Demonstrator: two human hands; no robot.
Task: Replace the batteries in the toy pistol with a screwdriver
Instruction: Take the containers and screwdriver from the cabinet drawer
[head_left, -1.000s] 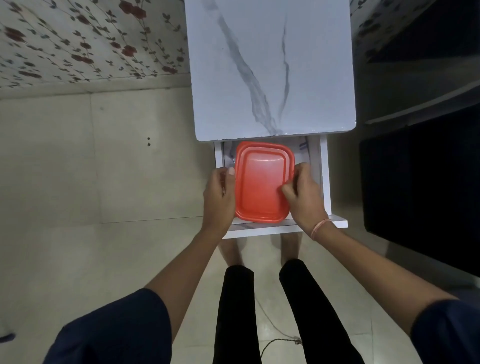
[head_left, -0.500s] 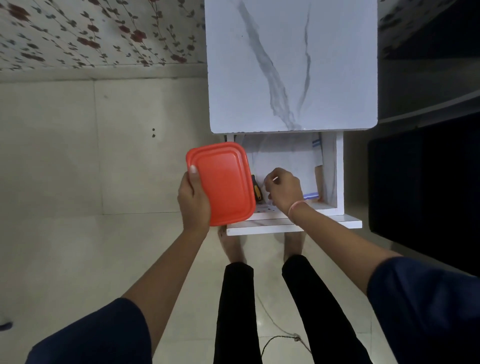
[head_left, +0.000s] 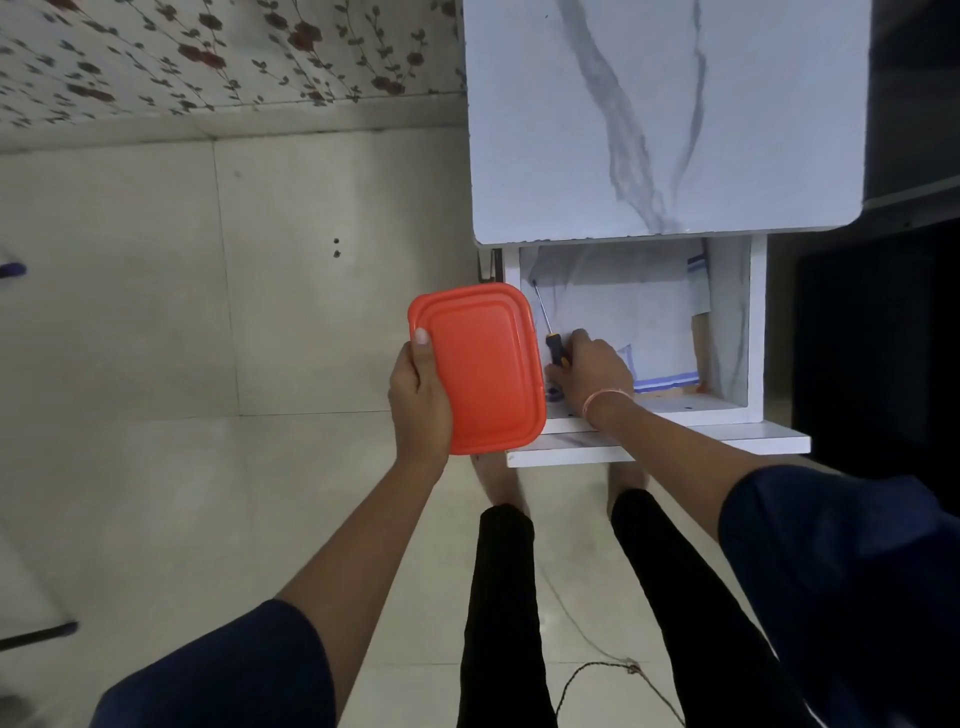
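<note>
My left hand grips an orange plastic box by its left edge and holds it in the air, left of the open drawer. Inside the drawer my right hand curls around the black and yellow handle of a screwdriver. Its thin metal shaft points toward the drawer's back left corner. No toy pistol or batteries are visible; the box hides the drawer's left front part.
The drawer belongs to a white marble-patterned table. White paper and a blue-striped sheet line the drawer bottom. Tiled floor spreads to the left, with a cord by my feet. Dark furniture stands at the right.
My left hand lifted the orange box out of the drawer and moved it left. My right hand left the box, reached into the drawer and closed on the screwdriver handle.
</note>
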